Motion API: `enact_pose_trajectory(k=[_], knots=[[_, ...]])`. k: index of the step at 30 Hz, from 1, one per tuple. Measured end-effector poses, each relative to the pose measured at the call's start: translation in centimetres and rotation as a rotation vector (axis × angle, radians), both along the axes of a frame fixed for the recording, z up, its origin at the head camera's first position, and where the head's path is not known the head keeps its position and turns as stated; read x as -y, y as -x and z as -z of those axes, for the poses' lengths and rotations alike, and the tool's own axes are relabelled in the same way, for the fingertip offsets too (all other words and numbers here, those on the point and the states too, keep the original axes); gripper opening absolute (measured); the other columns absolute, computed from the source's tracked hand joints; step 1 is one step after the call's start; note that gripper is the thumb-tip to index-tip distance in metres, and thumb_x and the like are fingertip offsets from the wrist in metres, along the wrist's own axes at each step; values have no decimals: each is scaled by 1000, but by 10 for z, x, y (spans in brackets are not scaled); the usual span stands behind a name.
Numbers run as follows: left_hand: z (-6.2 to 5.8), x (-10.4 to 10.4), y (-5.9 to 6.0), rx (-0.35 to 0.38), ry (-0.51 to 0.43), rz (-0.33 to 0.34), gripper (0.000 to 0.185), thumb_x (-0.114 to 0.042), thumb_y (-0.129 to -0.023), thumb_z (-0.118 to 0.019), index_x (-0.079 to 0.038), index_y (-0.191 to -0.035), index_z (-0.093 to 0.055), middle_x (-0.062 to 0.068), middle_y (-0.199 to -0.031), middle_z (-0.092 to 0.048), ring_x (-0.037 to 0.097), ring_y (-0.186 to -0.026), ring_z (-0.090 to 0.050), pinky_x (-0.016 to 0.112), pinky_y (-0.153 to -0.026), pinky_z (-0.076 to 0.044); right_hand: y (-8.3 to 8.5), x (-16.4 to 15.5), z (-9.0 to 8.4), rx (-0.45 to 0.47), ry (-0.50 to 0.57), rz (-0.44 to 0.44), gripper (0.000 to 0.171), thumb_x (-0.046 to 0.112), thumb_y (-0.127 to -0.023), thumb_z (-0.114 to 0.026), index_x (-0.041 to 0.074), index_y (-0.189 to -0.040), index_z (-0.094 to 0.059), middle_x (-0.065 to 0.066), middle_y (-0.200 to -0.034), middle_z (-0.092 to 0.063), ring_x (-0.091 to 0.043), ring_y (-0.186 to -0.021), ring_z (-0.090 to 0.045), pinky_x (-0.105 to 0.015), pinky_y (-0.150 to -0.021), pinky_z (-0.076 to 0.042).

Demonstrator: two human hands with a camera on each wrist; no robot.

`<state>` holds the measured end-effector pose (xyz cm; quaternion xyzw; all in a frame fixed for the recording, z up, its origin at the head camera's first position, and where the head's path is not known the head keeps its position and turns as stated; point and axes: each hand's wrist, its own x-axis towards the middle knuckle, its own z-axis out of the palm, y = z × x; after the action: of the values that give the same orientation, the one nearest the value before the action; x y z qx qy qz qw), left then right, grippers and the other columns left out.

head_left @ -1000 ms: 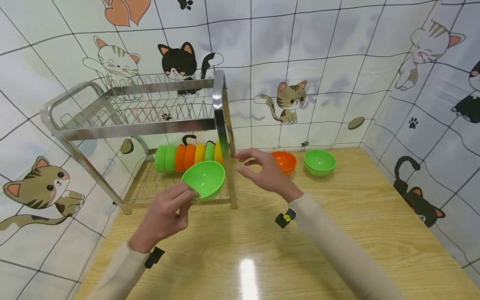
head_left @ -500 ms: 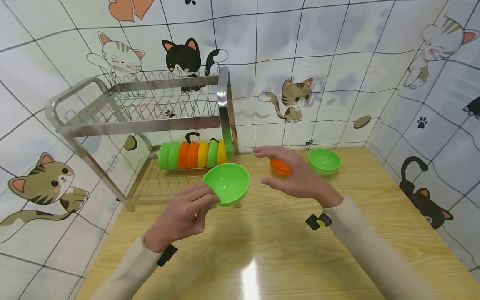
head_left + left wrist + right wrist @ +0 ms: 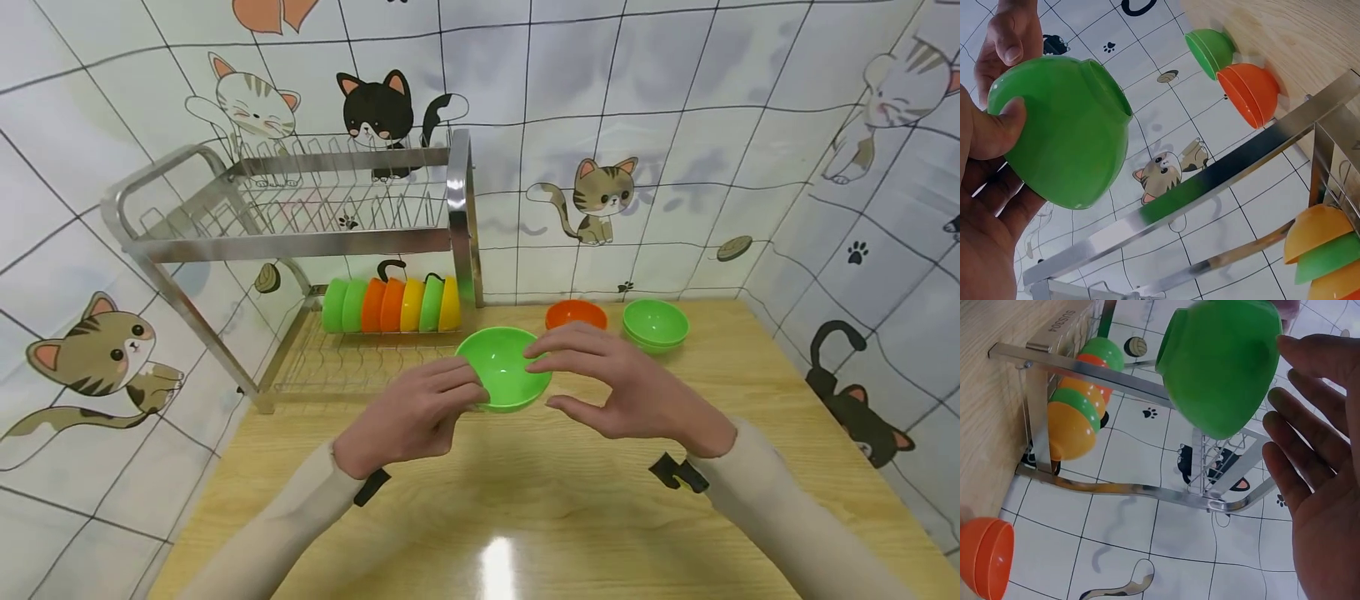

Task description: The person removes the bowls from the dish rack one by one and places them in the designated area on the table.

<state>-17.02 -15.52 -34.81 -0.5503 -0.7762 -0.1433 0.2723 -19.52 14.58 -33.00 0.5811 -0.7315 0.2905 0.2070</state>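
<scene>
My left hand (image 3: pixel 415 408) pinches the rim of a green bowl (image 3: pixel 501 373), held up above the table in front of the rack. In the left wrist view the thumb lies on the outside of the green bowl (image 3: pixel 1066 140), with the other fingers at its mouth. My right hand (image 3: pixel 626 383) is at the bowl's right side, fingers spread and loosely bent. The right wrist view has its thumb tip at the edge of the green bowl (image 3: pixel 1225 375); whether it touches cannot be told.
A two-tier steel dish rack (image 3: pixel 300 246) stands at the back left. On its lower tier several green, orange and yellow bowls (image 3: pixel 392 306) stand on edge in a row. Stacked orange bowls (image 3: pixel 576 312) and stacked green bowls (image 3: pixel 656 325) sit on the wooden table (image 3: pixel 592 517) by the tiled wall.
The left hand has carried the green bowl rightward, from in front of the rack toward the table's middle. The right hand moved right, then came down to the bowl's side.
</scene>
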Motion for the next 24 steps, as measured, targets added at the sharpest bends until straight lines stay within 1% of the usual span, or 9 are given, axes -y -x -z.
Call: enact_pose_trajectory(k=[3, 4, 6, 10, 14, 17, 19, 24], knots=[[-1, -7, 4, -13, 19, 21, 28, 10, -81, -55, -11, -96, -65, -2, -92, -61, 13, -88, -56, 25, -83, -53, -3, -3, -1, -40, -11, -15, 31, 31, -102, -63, 8, -121, -70, -5, -125, -66, -19, -120, -58, -18, -111, -40], [-1, -9, 5, -18, 22, 29, 28, 11, -80, -55, -11, -96, -65, -3, -90, -61, 13, -86, -56, 24, -82, -52, -4, -5, 0, -50, -18, -19, 29, 31, -102, -61, 9, -119, -71, -4, -123, -67, -18, -117, -59, -18, -109, -41], [0, -13, 7, -26, 29, 44, 30, 12, -78, -55, -11, -94, -65, -3, -88, -60, 12, -85, -54, 23, -79, -51, -5, -7, 1, -62, -36, -24, 26, 30, -103, -60, 10, -115, -72, -3, -118, -67, -17, -113, -60, -17, -106, -43], [2, -18, 8, -39, 41, 65, 31, 12, -76, -54, -11, -93, -66, -4, -87, -61, 13, -84, -56, 22, -80, -52, -8, -11, 4, -82, -100, -2, 25, 31, -104, -58, 12, -109, -73, 1, -112, -68, -13, -108, -61, -17, -101, -46], [3, -23, 8, -38, 53, 90, 34, 14, -75, -52, -11, -93, -67, -4, -85, -61, 13, -83, -56, 22, -79, -51, -11, -13, 7, -82, -147, 9, 21, 29, -104, -59, 14, -104, -73, 4, -105, -68, -11, -102, -61, -19, -93, -50], [4, -25, 8, -42, 54, 96, 36, 15, -73, -54, -11, -94, -67, -4, -86, -61, 12, -84, -55, 22, -79, -51, -13, -13, 9, -73, -159, 19, 21, 29, -105, -57, 15, -101, -73, 6, -101, -68, -9, -96, -60, -18, -88, -50], [5, -26, 8, -41, 55, 95, 36, 16, -73, -56, -11, -94, -67, -4, -86, -62, 12, -85, -56, 22, -79, -51, -14, -14, 10, -73, -166, 34, 24, 30, -106, -54, 16, -100, -73, 7, -99, -67, -8, -94, -58, -17, -86, -50], [6, -29, 10, -30, 46, 94, 29, 11, -80, -58, -11, -97, -68, -4, -91, -65, 13, -90, -60, 23, -87, -54, -13, -16, 12, -102, -161, 55, 31, 32, -108, -48, 16, -98, -73, 7, -97, -67, -7, -92, -58, -17, -83, -50]])
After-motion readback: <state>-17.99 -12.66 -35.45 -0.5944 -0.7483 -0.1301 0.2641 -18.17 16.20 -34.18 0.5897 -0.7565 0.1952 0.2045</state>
